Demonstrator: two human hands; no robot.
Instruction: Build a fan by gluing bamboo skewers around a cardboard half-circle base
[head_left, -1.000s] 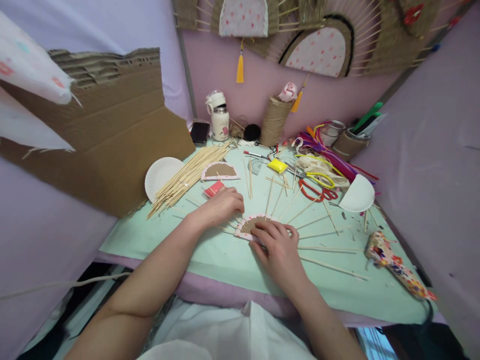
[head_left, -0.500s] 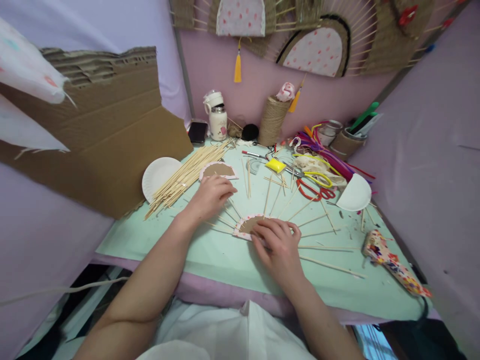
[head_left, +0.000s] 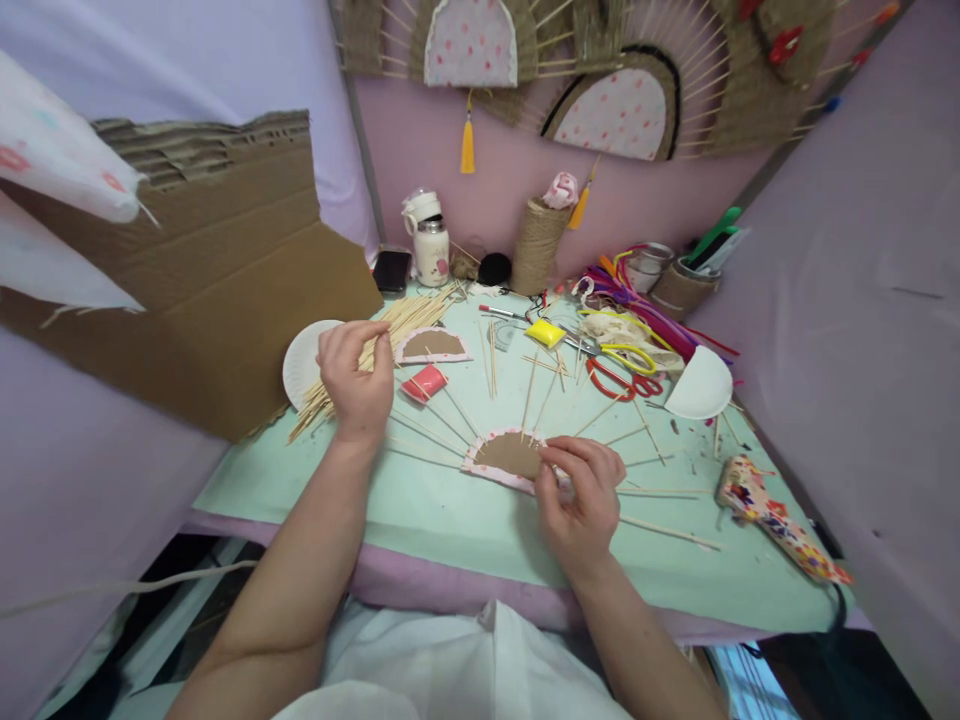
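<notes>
A cardboard half-circle (head_left: pixel 514 457) with a pink-dotted fabric edge lies on the table, thin wooden sticks fanning out from its curved side. At its right end my right hand (head_left: pixel 583 500) is closed, thumb and fingers pinching the edge. My left hand (head_left: pixel 356 380) is raised near the bundle of wooden sticks (head_left: pixel 420 312), its fingertips pinched together; whatever they hold is too small to make out. A pink packet (head_left: pixel 424 383) sits under some fanned sticks. Behind it lies a second cardboard half-circle (head_left: pixel 433 346) with a similar edge.
Red-handled scissors (head_left: pixel 619 382), a yellow packet (head_left: pixel 545 333) and a folded white paper plate (head_left: pixel 700 385) lie to the right. A patterned glue gun (head_left: pixel 780 520) rests at the right edge. Twine (head_left: pixel 538 245) and a bottle (head_left: pixel 431 250) stand behind; a cardboard sheet (head_left: pixel 225 290) leans left.
My left hand has moved left and up from above the sticks, uncovering the pink packet. My right hand has shifted slightly right, showing more of the cardboard half-circle. The view has tilted slightly.
</notes>
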